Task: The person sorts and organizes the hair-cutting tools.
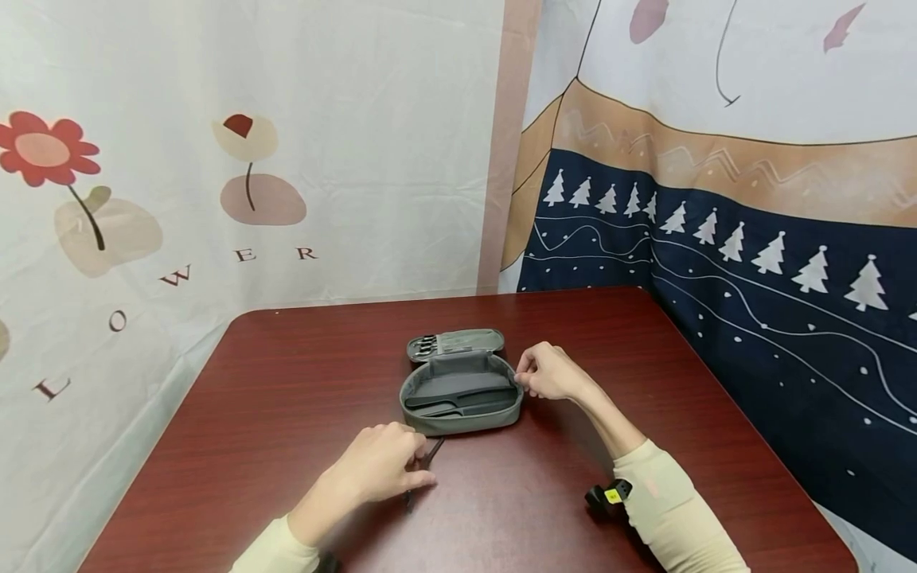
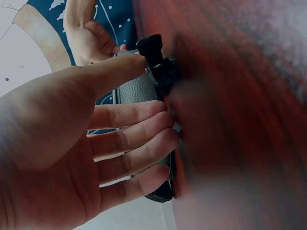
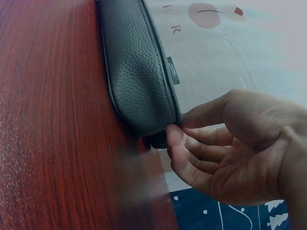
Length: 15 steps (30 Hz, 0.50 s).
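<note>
A grey-green zip case point(image 1: 461, 424) lies unzipped on the table, its lid folded back. Inside its base lie dark, long-handled tools point(image 1: 466, 398); slim small tools point(image 1: 426, 345) sit in the lid. My right hand point(image 1: 552, 372) pinches the case's right rim, thumb and fingertips at the zipper edge point(image 3: 173, 103). Low over the table in front of the case, my left hand point(image 1: 380, 461) has its fingers extended and thumb apart. Its thumb tip is right at a small black piece point(image 2: 163, 72), part of a thin black object point(image 1: 434, 452) mostly hidden by that hand.
The dark red wooden table point(image 1: 308, 366) extends around the case. A pale printed curtain point(image 1: 387, 159) hangs behind it, and a navy tree-patterned cloth point(image 1: 752, 318) runs along the right side. A black wrist device point(image 1: 609, 497) is on the right forearm.
</note>
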Tool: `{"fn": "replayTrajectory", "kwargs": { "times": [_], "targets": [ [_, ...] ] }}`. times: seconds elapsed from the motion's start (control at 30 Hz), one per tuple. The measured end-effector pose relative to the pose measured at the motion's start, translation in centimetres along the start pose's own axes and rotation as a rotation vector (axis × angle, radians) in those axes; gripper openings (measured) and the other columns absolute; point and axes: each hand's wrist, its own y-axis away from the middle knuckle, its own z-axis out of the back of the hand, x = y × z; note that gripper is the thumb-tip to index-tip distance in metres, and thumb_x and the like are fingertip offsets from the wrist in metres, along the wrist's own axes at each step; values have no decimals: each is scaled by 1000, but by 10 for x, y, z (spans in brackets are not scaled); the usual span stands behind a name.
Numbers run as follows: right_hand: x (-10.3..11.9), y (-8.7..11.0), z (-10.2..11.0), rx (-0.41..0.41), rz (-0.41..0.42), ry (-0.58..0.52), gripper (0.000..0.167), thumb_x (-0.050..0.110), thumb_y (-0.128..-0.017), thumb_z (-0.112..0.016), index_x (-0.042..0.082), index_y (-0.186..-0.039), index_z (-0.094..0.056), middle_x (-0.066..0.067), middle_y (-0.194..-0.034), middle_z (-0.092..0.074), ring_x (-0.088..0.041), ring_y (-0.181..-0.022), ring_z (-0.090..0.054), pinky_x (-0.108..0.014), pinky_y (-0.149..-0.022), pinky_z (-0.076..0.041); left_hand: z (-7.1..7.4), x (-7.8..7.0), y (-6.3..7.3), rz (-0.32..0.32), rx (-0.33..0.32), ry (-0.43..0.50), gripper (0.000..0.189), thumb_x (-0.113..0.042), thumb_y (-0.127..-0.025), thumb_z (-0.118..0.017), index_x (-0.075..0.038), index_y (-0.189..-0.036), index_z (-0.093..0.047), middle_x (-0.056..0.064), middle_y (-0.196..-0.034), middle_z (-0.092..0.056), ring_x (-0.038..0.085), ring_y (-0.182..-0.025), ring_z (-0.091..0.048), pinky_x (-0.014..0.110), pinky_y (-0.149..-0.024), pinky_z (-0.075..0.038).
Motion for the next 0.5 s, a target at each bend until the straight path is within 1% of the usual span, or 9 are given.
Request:
{"fn": "replayTrajectory", "kwargs": {
  "times": [0.13, 0.23, 0.37, 0.5],
  "targets": [
    [0, 0, 0, 1, 4, 1, 12, 5, -103, -76, 4, -91, -79, -9, -75, -76, -19, -61, -73, -29, -57, -60, -1, -1, 1, 20, 48, 15, 45, -47, -79, -99, -25, -72, -60, -16, -67, -53, 4, -59, -47, 29, -52, -39],
    [0, 0, 0, 2, 2, -1, 12, 6, -103, -76, 4, -91, -79, -9, -75, -76, -21, -62, -74, -29, -57, -60, 0, -1, 2, 20, 71, 29, 39, -35, -81, -98, -24, -73, -62, -15, -66, -55, 5, -58, -49, 31, -52, -41],
    [-1, 0, 0, 0, 4, 1, 12, 5, -102, -76, 4, -91, -79, -10, -75, -76, -21, -62, -74, -29, -57, -60, 1, 0, 2, 11, 70, 29, 34, -18, -83, -92, -24, -71, -61, -14, -64, -53, 6, -58, -46, 31, -52, -40],
    [0, 0, 0, 1, 7, 5, 12, 5, -102, -76, 4, -91, -79, -11, -76, -77, -21, -62, -74, -29, -57, -60, 0, 2, 3, 2, 61, 16, 37, -14, -83, -89, -26, -68, -57, -14, -63, -49, 6, -58, -43, 31, -51, -37]
  ]
}}
